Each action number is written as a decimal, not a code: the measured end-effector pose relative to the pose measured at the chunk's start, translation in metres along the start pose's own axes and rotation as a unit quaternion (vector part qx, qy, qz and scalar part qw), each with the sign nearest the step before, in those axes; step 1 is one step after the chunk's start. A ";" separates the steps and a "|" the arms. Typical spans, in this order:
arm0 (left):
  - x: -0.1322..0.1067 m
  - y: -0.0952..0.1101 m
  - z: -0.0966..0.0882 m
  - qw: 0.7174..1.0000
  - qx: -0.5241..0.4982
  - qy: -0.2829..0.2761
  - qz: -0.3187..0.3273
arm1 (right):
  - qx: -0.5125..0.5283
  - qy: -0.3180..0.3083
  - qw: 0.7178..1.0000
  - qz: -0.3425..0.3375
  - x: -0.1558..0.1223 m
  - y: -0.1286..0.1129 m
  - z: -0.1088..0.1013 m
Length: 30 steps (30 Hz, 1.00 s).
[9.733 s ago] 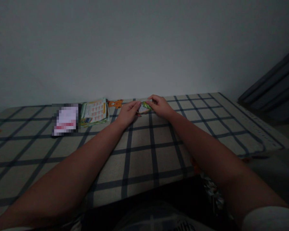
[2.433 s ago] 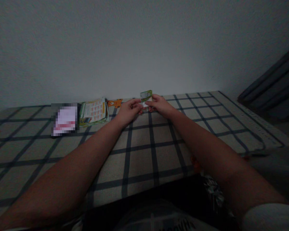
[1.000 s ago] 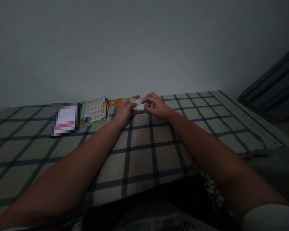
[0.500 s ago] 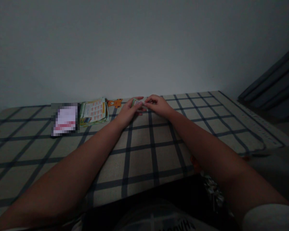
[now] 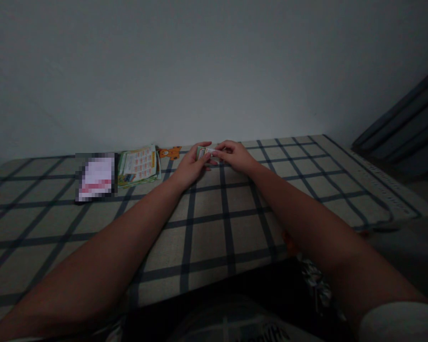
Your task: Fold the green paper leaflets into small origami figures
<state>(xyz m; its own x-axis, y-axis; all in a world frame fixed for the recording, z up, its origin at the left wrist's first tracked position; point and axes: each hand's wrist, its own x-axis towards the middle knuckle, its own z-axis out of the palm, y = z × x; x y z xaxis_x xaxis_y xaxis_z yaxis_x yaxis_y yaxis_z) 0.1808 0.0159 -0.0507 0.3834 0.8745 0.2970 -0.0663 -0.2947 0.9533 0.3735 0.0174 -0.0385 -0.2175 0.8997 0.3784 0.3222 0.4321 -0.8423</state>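
Note:
Both arms reach far forward over a checked cloth (image 5: pixel 207 223) toward the wall. My left hand (image 5: pixel 190 166) and my right hand (image 5: pixel 235 156) meet around a small stack of green and white cards (image 5: pixel 204 153). The left fingers curl round its left side. The right hand pinches its right end with thumb and fingers. The stack sits low, close to the cloth; whether it rests on it I cannot tell.
A pile of colourful printed sheets (image 5: pixel 140 165) lies to the left of my hands, with an orange paper shape (image 5: pixel 170 152) behind it. A blurred-out rectangle (image 5: pixel 95 177) sits further left. A dark slatted thing (image 5: pixel 406 128) leans at the right.
A second ago the card stack lay flat and wide between my hands; now both hands have closed in tighter on it. Earlier a single card stood raised above my fingers.

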 end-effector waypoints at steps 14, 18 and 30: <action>0.002 -0.001 -0.009 0.988 0.130 0.070 0.049 | 0.019 0.030 0.999 0.009 -0.001 -0.005 0.000; 0.002 -0.002 -0.009 0.988 0.113 0.090 0.053 | 0.069 -0.003 0.996 0.051 -0.002 -0.010 0.000; 0.004 -0.006 -0.010 0.990 0.102 0.090 0.029 | 0.074 0.007 0.996 0.052 -0.001 -0.010 0.001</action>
<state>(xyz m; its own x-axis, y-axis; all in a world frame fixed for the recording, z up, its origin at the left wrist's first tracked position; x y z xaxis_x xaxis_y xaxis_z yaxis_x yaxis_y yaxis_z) 0.1733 0.0247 -0.0544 0.2130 0.9031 0.3728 0.1120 -0.4017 0.9089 0.3693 0.0121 -0.0308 -0.1764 0.9406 0.2902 0.2027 0.3232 -0.9244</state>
